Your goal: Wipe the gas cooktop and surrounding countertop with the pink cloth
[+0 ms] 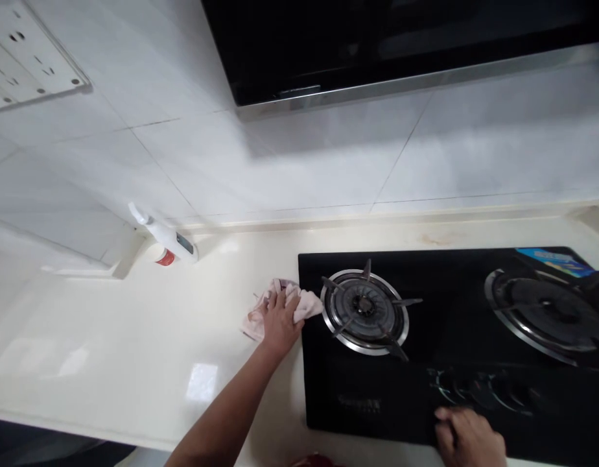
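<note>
cloth [306,304] beneath fingers [280,299] of left hand [281,323]

Before you, by the clock: range hood [377,39], glossy, with metal lower strip [474,72], half past twelve. Wall [299,162], smooth tile, soft sheen, twelve. Spray bottle [168,237], smooth plastic, eleven. Countertop [134,344], smooth, glossy, ten. Your cloth [307,305], creased fabric, matt, nearly twelve. Hob [445,292], smooth, glass-like, two. Burner ring [371,351], shiny metal, one.
</note>
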A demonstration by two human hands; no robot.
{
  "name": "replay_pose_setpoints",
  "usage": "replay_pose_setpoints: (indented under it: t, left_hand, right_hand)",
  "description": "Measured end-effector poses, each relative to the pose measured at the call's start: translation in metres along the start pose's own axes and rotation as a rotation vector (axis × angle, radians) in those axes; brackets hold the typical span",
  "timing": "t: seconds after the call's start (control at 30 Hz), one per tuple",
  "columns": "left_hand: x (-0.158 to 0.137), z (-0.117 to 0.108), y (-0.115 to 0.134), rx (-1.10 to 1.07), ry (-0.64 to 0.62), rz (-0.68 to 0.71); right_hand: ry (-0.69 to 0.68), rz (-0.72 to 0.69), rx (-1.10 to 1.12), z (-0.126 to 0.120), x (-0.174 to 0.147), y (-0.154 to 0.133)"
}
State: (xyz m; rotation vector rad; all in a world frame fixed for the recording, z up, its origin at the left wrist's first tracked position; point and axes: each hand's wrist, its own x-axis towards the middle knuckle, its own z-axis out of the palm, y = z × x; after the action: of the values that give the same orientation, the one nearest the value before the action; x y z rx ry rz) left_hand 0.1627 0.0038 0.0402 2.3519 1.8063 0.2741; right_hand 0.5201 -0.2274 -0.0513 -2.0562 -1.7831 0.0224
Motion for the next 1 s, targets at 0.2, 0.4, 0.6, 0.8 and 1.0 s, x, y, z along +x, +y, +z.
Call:
replay_pose_setpoints:
  t: [0.2,0.4,0.6,0.8,1.0]
  left_hand:
    - [-0.093,-0.006,-0.018,-0.047,-0.101,0.144]
    - [-0.143,-0.032,-0.042,-0.296,-0.161,0.356]
    - [-0.177,-0.054,-0.143,-0.213,0.07,0.2]
    - [-0.206,-0.039,-0.211,0.063,0.119,0.159]
    - [-0.21,-0.031,-0.208,0.076,0.132,0.149]
  right_hand:
    - [0.078,0.016,0.194,-0.007,0.029,-0.093]
    - [-0.106,-0.302,0.355,0.007,0.04,-0.25]
    - [-0.393,-0.39,0.137,0.013,0.024,-0.295]
    - [-0.328,-0.366,0.061,0.03,0.039,-0.302]
    - [-0.097,-0.309,0.123,0.087,0.129,-0.304]
